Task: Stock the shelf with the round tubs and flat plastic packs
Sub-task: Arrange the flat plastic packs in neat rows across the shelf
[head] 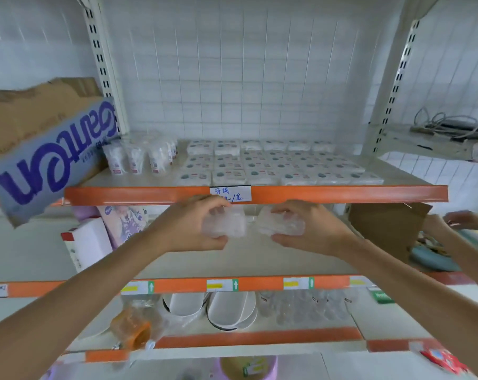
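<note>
On the upper shelf (pixel 342 193), round tubs (pixel 139 157) stand at the far left, with rows of flat plastic packs (pixel 276 163) lying to their right. In front of its orange edge, the left hand (pixel 191 226) curls round a clear pack (pixel 228 224). Just beside it, the right hand (pixel 314 229) grips a second clear pack (pixel 276 224).

Both bare forearms reach up from the near corners and meet mid-scene. The left hand (pixel 194 226) curls its fingers over a crumpled clear plastic pack (pixel 229 224), thumb beneath; the right hand (pixel 314 229) grips a second clear plastic pack (pixel 276 224) likewise
</note>
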A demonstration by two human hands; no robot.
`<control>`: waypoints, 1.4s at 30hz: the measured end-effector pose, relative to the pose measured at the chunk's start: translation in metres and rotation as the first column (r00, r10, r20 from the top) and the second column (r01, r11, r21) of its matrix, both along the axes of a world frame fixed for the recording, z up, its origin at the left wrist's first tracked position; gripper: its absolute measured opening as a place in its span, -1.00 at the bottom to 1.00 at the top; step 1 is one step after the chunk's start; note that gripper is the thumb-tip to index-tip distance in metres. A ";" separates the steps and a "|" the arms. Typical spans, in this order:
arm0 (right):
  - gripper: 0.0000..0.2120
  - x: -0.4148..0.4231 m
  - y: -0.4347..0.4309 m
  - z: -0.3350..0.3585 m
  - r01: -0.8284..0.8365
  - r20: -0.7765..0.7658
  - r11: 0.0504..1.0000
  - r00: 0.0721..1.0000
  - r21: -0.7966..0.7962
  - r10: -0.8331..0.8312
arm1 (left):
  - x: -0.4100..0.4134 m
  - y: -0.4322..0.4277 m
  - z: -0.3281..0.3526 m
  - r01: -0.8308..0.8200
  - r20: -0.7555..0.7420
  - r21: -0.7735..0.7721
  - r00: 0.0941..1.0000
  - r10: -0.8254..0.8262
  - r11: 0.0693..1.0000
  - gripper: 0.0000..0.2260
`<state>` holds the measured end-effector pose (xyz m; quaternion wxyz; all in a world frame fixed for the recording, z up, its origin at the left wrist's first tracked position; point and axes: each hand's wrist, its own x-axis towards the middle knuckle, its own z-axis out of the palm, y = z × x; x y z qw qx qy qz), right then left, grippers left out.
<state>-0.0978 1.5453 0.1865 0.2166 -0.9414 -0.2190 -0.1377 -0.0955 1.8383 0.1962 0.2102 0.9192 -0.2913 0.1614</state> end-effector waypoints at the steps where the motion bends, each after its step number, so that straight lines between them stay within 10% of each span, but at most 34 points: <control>1: -0.49 0.003 -0.001 0.008 0.005 0.026 1.000 1.000 0.015 -0.006 | 0.004 -0.001 0.008 0.000 -0.002 -0.014 1.000 0.000 1.000 -0.41; 11: -0.53 0.091 -0.036 0.070 0.013 0.128 0.996 0.991 0.092 -0.024 | 0.080 -0.037 0.070 0.020 0.029 -0.128 0.999 -0.017 0.992 -0.36; 23: -0.36 0.207 -0.093 0.080 -0.103 -0.304 0.982 0.951 -0.156 0.052 | 0.211 -0.088 0.076 -0.023 -0.042 -0.068 0.999 0.020 0.997 -0.43; 31: -0.66 0.262 -0.067 0.119 0.014 -0.344 0.916 0.929 0.401 0.136 | 0.257 -0.094 0.078 -0.077 -0.015 -0.085 0.997 0.076 0.993 -0.39; 42: -0.80 0.310 -0.010 0.106 0.060 -0.425 0.810 0.872 0.583 0.241 | 0.290 -0.093 0.086 -0.083 -0.012 -0.168 0.997 0.082 0.982 -0.40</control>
